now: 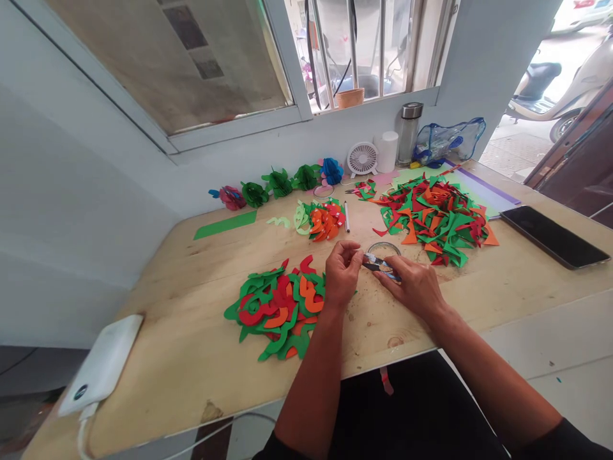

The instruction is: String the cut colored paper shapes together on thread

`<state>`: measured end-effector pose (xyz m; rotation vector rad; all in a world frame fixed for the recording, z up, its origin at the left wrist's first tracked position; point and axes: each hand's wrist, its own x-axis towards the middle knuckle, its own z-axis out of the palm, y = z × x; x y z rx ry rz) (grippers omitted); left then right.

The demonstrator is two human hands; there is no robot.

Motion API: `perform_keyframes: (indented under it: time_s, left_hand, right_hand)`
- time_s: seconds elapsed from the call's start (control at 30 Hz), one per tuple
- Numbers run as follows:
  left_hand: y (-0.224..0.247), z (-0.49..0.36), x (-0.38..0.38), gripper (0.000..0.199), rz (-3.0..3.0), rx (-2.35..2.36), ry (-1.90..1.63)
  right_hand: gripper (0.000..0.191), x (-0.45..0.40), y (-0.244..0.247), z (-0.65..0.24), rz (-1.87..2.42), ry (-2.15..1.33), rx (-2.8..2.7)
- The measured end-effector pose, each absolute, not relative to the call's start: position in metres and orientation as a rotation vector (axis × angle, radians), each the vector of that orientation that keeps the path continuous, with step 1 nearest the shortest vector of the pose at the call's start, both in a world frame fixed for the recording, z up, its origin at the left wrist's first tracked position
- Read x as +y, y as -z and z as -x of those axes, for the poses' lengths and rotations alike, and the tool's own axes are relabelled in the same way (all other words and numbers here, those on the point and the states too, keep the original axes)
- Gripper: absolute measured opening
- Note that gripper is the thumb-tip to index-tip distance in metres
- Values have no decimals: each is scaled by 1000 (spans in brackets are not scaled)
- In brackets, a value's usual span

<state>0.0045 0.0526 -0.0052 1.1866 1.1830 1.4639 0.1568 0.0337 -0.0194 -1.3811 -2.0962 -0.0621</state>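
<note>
My right hand is closed around a small dark and silver hand tool; its exact kind does not show clearly. At the tip of that tool, my left hand is closed in a pinch, and whatever lies between its fingers is too small or hidden to name. Just behind the tool lies a ring-shaped roll of tape. To the left of my left wrist is a pile of curved green, red and orange cut pieces. A white pen lies beyond my left hand.
A heap of green, red and orange scraps lies right of a phone-free stretch, with a phone beside it. Farther back are orange pieces, folded green shapes, a fan and a bottle. A power bank sits front left.
</note>
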Motion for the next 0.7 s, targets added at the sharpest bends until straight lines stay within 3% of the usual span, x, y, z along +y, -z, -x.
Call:
perform_keyframes:
  time_s: [0.7]
  left_hand:
    - [3,-5,53,20,-1001,1107,-1446]
  right_hand:
    - [35,33,22,-157,1367,63,-2127]
